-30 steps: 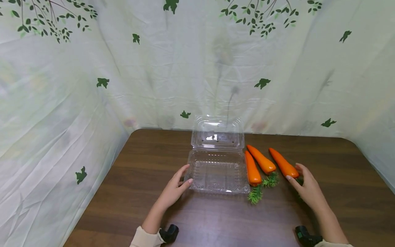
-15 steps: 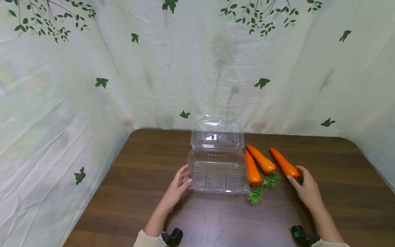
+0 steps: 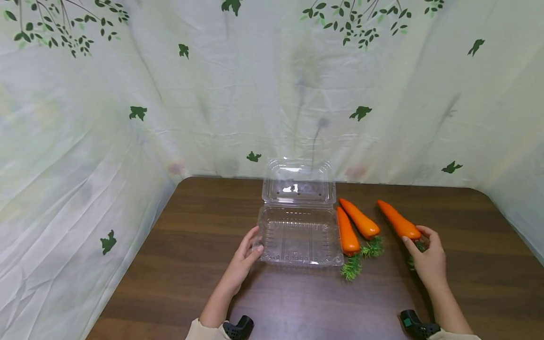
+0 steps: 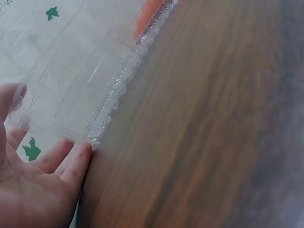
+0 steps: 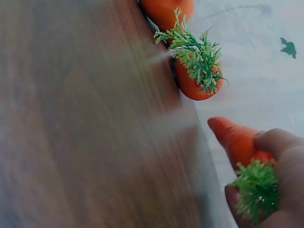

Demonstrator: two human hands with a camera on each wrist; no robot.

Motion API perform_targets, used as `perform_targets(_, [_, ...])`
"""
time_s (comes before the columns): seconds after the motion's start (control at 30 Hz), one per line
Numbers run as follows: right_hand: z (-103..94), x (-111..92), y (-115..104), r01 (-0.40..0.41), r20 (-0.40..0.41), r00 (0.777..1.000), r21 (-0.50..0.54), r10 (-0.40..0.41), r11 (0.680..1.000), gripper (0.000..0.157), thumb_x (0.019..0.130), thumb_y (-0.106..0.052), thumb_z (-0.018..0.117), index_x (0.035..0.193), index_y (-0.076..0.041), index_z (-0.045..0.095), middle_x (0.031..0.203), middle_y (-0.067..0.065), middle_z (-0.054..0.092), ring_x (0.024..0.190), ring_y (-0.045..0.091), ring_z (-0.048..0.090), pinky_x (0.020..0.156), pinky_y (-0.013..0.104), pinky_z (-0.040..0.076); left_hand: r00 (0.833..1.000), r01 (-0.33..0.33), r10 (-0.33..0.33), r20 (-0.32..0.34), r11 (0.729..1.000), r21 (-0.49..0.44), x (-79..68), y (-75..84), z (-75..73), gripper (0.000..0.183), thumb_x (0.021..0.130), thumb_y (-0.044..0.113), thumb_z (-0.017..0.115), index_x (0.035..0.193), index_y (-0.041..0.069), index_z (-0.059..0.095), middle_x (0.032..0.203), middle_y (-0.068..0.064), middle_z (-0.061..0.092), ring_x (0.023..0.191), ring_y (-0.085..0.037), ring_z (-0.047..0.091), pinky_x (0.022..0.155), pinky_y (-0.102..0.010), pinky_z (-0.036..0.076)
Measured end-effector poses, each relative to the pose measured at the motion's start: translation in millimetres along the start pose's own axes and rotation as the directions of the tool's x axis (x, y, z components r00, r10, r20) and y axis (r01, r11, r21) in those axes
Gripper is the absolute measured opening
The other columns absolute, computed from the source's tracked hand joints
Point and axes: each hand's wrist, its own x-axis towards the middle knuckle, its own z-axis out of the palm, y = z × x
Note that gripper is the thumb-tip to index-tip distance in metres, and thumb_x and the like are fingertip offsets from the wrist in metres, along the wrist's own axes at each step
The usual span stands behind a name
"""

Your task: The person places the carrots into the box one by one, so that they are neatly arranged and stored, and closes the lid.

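Observation:
My right hand (image 3: 430,259) holds an orange carrot (image 3: 397,219) by its thick end, thumb and fingers round it near the green top. In the right wrist view this carrot (image 5: 237,140) points away from the hand, its leafy top (image 5: 259,190) close to the palm. A clear plastic clamshell box (image 3: 297,236) stands with its lid (image 3: 299,182) raised at the back. At the box's left side is my left hand (image 3: 240,264), its thumb and loosely spread fingers touching the rim. The left wrist view shows the fingertips (image 4: 83,149) right at the box's corner.
Two more carrots, a nearer one (image 3: 348,233) and a farther one (image 3: 360,219), lie against the box's right side with green tops toward me. The brown wooden table (image 3: 204,208) ends at a pale leaf-printed curtain (image 3: 204,118).
My right hand has shifted the held carrot slightly right and away from me, apart from the other two. The left hand stays at the box, which has not visibly moved.

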Motion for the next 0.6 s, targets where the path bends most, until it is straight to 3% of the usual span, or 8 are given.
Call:
perform_targets(0.2, [0.0, -1, -8, -0.029, -0.09, 0.995, 0.132, 0.042, 0.991, 0.045, 0.084, -0.017, 0.063, 0.125, -0.007, 0.047, 0.113, 0.006, 0.05, 0.092, 0.005, 0.044, 0.062, 0.01, 0.038, 1.0, 0.005, -0.005, 0.0, 1.0, -0.011, -0.3, -1.8, -0.5, 0.054, 0.093, 0.021, 0.05, 0.141, 0.02, 0.025, 0.138, -0.019, 0.031, 0.124, -0.036, 0.031, 0.097, -0.051, 0.025])
perform_targets(0.43, [0.6, -2, -20, -0.001, -0.153, 0.988, 0.229, 0.037, 0.973, 0.04, 0.083, -0.01, 0.064, 0.122, -0.009, 0.052, 0.11, -0.002, 0.051, 0.094, 0.005, 0.046, 0.064, 0.007, 0.04, 1.0, -0.015, 0.015, -0.01, 1.0, 0.008, 0.5, -5.2, -1.0, 0.054, 0.092, 0.021, 0.051, 0.141, 0.018, 0.026, 0.136, -0.019, 0.035, 0.122, -0.035, 0.035, 0.096, -0.048, 0.029])
perform_targets(0.6, [0.4, -4, -29, 0.028, -0.182, 0.983, 0.203, 0.01, 0.979, 0.04, 0.082, -0.01, 0.065, 0.121, -0.01, 0.054, 0.111, -0.002, 0.05, 0.092, 0.004, 0.046, 0.065, 0.007, 0.038, 1.0, -0.026, 0.026, -0.006, 1.0, 0.01, -0.1, -5.3, -0.5, 0.054, 0.093, 0.021, 0.05, 0.141, 0.018, 0.027, 0.136, -0.02, 0.035, 0.122, -0.036, 0.035, 0.096, -0.049, 0.028])
